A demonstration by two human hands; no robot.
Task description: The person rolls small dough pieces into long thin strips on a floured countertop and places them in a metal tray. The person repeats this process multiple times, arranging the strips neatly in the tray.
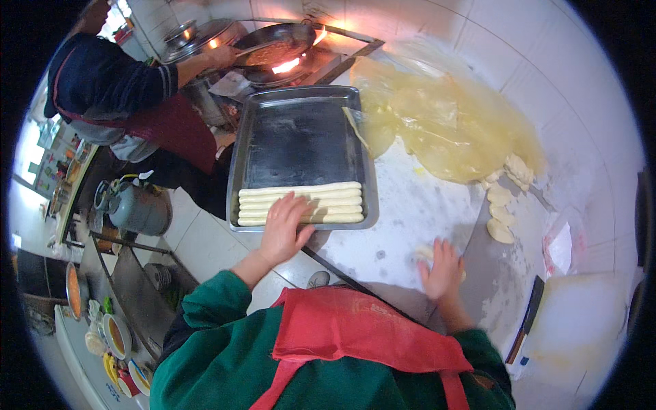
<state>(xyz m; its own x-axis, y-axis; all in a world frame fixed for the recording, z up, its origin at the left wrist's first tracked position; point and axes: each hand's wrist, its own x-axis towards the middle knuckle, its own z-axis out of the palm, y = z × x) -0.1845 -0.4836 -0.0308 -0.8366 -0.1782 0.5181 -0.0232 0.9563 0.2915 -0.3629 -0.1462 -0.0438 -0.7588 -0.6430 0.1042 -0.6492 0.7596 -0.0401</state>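
A dark rectangular baking tray [301, 147] lies in front of me on the left, with several long pale dough strips [335, 201] side by side along its near end. Over these strips is my left hand [281, 225], its fingers spread and touching or just above the dough. My right hand [444, 270] is on the floured worktop [389, 246], fingers stretched out over a small piece of dough [425, 252]. Dough shows at both sides of that hand; the rest is hidden under it. Farther right, several cut dough pieces [501, 217] lie in a row.
Yellowish plastic sheeting [451, 116] covers something behind the dough pieces. A knife [526, 318] lies beside a white board [581, 318] at the right. At the far left a person [123, 96] holds a wok [277, 48] over flames. A gas cylinder [140, 208] stands on the left.
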